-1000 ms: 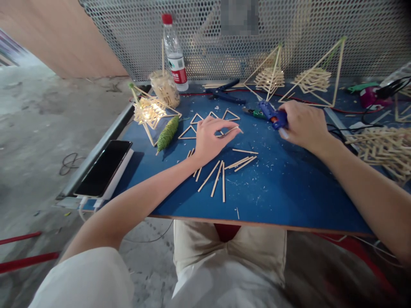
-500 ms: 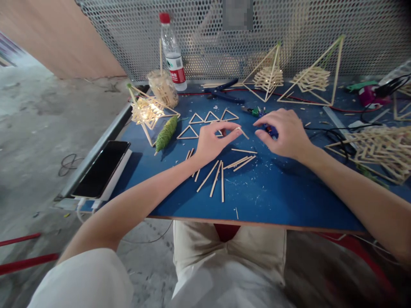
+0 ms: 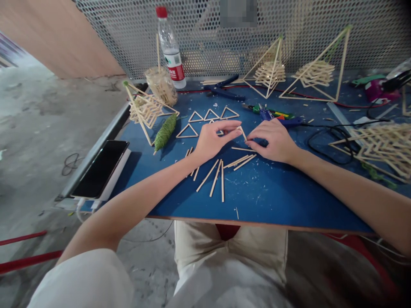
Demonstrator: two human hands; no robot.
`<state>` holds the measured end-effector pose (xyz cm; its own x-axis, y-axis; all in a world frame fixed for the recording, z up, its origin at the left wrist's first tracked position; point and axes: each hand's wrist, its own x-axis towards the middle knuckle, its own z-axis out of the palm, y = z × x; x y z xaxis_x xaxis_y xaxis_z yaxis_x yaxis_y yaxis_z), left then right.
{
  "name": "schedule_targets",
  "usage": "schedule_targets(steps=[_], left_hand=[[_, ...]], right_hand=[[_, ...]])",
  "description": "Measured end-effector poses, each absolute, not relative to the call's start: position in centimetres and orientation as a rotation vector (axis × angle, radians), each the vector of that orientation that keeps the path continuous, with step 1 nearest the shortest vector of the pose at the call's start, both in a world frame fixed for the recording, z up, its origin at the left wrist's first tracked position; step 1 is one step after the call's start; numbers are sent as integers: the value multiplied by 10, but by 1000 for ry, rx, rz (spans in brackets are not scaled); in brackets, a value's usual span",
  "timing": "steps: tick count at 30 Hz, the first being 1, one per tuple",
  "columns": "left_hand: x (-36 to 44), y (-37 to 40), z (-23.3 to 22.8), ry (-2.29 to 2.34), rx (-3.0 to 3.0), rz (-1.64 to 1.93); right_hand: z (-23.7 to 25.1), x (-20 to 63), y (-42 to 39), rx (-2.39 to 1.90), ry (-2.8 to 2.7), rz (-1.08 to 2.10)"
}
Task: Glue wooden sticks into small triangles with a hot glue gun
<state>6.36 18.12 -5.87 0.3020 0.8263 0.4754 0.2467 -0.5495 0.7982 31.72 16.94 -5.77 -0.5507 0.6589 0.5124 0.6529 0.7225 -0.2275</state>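
Phone (image 3: 100,168), dark-screened, flat on a white slab at the left edge of the blue table (image 3: 289,201), a cable plugged at its near end. Stick pyramid (image 3: 146,109) lying on its side beside it, with a spindle of green twine (image 3: 165,132) just in front. Glass jar (image 3: 160,85) of sticks and a red-capped water bottle (image 3: 169,49) at the back, against the perforated metal screen (image 3: 205,34).

Flat stick triangles (image 3: 210,116) — four in view — lie ahead of the left hand (image 3: 210,141). Left hand: palm down, thumb and forefinger closed in a pinch on one end of a short wooden stick (image 3: 243,132), held just off the table surface at mid-table. Loose sticks (image 3: 221,171) scattered on the table directly below both hands. Right hand (image 3: 272,139): fingers curled, tips closed on the other end of the same stick, so that the two hands nearly meet.

Blue pliers (image 3: 224,87) behind, near the screen. Glue gun (image 3: 276,116), blue, lying on the table just behind the right hand — apart from it. Two upright stick pyramids (image 3: 314,72) at the back right. Heap of joined sticks (image 3: 382,147) at the far right, black cable (image 3: 327,141) looping before it.
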Motion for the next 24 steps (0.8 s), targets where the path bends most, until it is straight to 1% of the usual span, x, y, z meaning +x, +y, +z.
schedule_targets(steps=[4, 10, 15, 18, 24], left_hand=[[64, 179, -57, 951, 1985, 1280], [57, 182, -53, 1158, 2053, 1566], [53, 190, -57, 1148, 2059, 1539], [54, 192, -59, 1117, 2050, 1486], [50, 192, -55, 1093, 2038, 1533]], right_hand=[[-54, 319, 170, -1015, -2338, 5], [-30, 333, 173, -1079, -2353, -72], [-11, 348, 169, -1138, -2338, -120], [-15, 353, 163, -1150, -2296, -75], [-36, 348, 156, -1145, -2223, -18]])
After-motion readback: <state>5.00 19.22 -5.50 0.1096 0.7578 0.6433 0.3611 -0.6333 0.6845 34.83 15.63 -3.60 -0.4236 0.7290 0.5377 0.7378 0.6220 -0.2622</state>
